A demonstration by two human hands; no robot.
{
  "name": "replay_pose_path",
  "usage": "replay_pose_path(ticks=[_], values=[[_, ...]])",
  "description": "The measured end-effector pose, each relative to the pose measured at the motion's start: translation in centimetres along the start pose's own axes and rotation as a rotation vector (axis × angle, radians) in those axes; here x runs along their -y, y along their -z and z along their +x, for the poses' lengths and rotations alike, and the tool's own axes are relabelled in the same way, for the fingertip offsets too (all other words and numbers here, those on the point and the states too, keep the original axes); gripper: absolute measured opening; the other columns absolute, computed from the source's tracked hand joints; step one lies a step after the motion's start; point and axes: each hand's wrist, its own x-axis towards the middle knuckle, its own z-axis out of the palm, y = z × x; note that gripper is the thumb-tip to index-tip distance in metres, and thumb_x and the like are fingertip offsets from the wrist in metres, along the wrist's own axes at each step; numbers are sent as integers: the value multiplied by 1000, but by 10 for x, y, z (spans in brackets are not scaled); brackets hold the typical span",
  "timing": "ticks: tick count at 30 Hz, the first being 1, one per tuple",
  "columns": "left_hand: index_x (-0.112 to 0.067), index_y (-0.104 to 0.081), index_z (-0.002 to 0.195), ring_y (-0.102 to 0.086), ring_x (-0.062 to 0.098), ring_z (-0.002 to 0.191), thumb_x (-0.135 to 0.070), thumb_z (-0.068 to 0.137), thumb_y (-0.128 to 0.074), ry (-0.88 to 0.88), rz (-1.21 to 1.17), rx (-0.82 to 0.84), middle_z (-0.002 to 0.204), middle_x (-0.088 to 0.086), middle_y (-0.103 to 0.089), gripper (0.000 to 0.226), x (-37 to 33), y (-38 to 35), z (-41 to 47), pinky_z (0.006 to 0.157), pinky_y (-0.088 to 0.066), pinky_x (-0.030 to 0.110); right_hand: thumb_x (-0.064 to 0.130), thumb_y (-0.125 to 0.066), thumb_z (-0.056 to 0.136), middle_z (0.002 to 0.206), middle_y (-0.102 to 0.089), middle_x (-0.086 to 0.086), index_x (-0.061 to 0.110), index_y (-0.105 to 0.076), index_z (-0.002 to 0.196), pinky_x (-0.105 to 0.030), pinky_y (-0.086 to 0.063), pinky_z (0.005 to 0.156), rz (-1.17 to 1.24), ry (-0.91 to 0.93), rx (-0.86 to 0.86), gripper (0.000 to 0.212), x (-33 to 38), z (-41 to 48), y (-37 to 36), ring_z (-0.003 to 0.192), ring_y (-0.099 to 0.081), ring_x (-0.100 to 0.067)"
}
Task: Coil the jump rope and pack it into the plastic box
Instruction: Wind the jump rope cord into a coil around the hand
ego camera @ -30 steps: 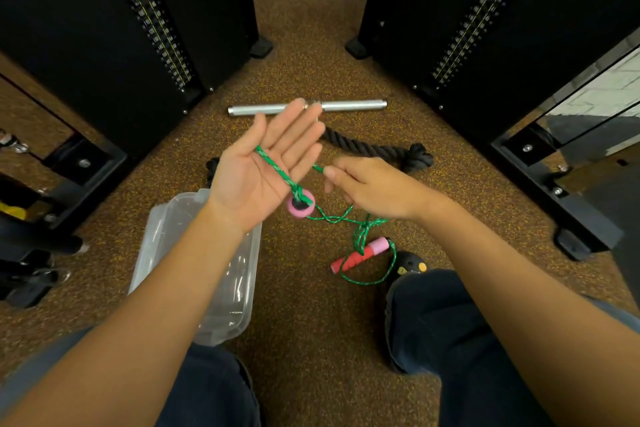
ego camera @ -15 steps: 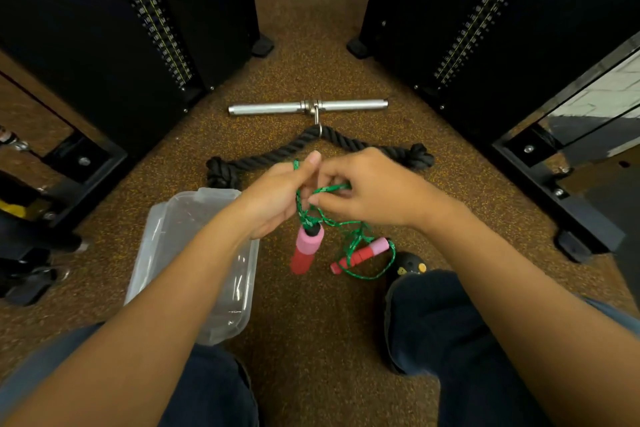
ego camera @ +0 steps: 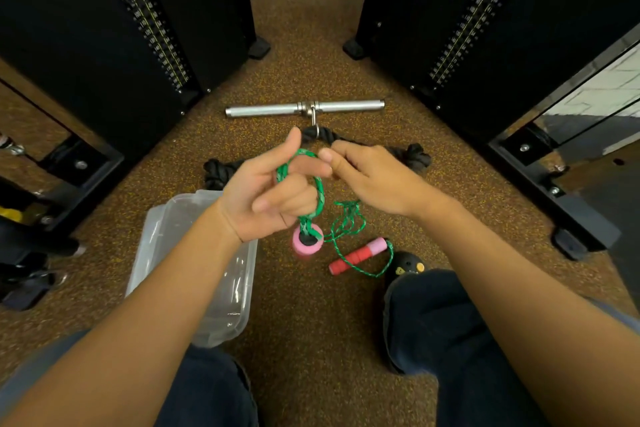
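The green jump rope [ego camera: 320, 192] loops around the fingers of my left hand [ego camera: 268, 192], which is curled with the thumb up. One pink handle [ego camera: 307, 240] hangs just below that hand, seen end-on. My right hand [ego camera: 370, 177] pinches the rope beside the left fingertips. Loose green cord [ego camera: 348, 222] trails down to the second handle [ego camera: 358, 255], red and pink, lying on the floor. The clear plastic box [ego camera: 166, 236] stands open on the floor under my left forearm.
A steel bar [ego camera: 273, 110] with a black triceps rope [ego camera: 414, 154] lies on the speckled rubber floor ahead. Black weight-stack machines [ego camera: 104, 31] flank both sides. My knees and a dark shoe [ego camera: 405, 265] are at the bottom.
My left hand has turned and curled, the rope now forming a loop around its fingers. The hanging pink handle swung up to face the camera. My right hand shifted slightly right.
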Motion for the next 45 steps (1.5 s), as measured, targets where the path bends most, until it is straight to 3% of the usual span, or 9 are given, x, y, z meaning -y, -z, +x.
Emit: replay_pose_path(ticks=[3, 8, 14, 17, 24, 31, 36, 41, 45], values=[[8, -59, 113, -41, 14, 46, -26, 98, -31, -210, -107, -135, 44, 6, -53, 46, -9, 2, -5, 56, -34, 23, 39, -29, 98, 63, -52, 0, 29, -39, 76, -32, -37, 56, -81, -17, 80, 26, -3, -1, -11, 57, -53, -15], [-2, -57, 119, -53, 5, 55, -24, 94, -35, -442, 73, -746, 64, -3, -62, 40, -11, 4, -6, 55, -44, 14, 32, -37, 97, 82, -60, -9, 14, -46, 100, -38, -45, 63, -296, 69, 173, 21, 0, -5, -27, 76, -60, -30], [0, -50, 124, -63, 20, 107, -10, 97, -37, -376, 411, -1049, 109, 11, -66, 32, -3, 8, 1, 96, -48, 28, 26, -45, 94, 105, -63, -3, 14, -57, 108, -34, -49, 80, -339, 207, 92, 21, 17, -7, -25, 93, -61, -20], [-10, -56, 116, -59, 20, 111, -16, 99, -34, -247, 621, -1050, 112, 5, -66, 28, 2, 5, 8, 95, -45, 36, 28, -53, 90, 86, -60, 7, 17, -63, 100, -25, -40, 73, -351, 240, -61, 18, 23, -6, -15, 78, -57, -15], [-20, -73, 65, -64, 17, 64, -49, 95, -23, 12, 943, -833, 62, 5, -69, 65, 11, -3, 13, 67, -50, 26, 47, -69, 72, 61, -44, 19, 18, -57, 79, -26, -35, 67, -160, 124, -222, 31, 14, 0, 6, 64, -47, -6], [-8, -59, 72, -44, 10, 42, -52, 92, -23, 170, 841, -753, 41, -2, -52, 60, 9, -16, 13, 54, -37, 22, 54, -69, 67, 60, -48, 11, 15, -55, 74, -21, -35, 58, -47, -19, -253, 43, -6, 5, 10, 55, -42, -6], [-13, -62, 57, -40, 7, 35, -37, 85, -43, -81, 426, -660, 34, -5, -44, 42, 2, -17, 6, 44, -36, 17, 49, -47, 88, 55, -47, 7, 12, -58, 74, -24, -38, 58, 84, -171, -128, 41, -9, 4, -1, 54, -44, -9], [-6, -72, 85, -59, 10, 56, -29, 85, -39, -442, 58, -586, 62, 0, -67, 40, -8, -14, 1, 56, -49, 18, 43, -28, 98, 60, -45, 11, 23, -58, 90, -24, -39, 72, 42, -251, 113, 37, 1, 1, -21, 68, -51, -14], [-7, -59, 117, -65, 14, 99, -21, 95, -31, -454, 257, -765, 109, 6, -69, 38, -9, -3, 0, 87, -50, 20, 33, -33, 99, 79, -52, 2, 20, -49, 105, -29, -36, 63, -73, -200, 248, 21, 7, -3, -28, 74, -52, -19]])
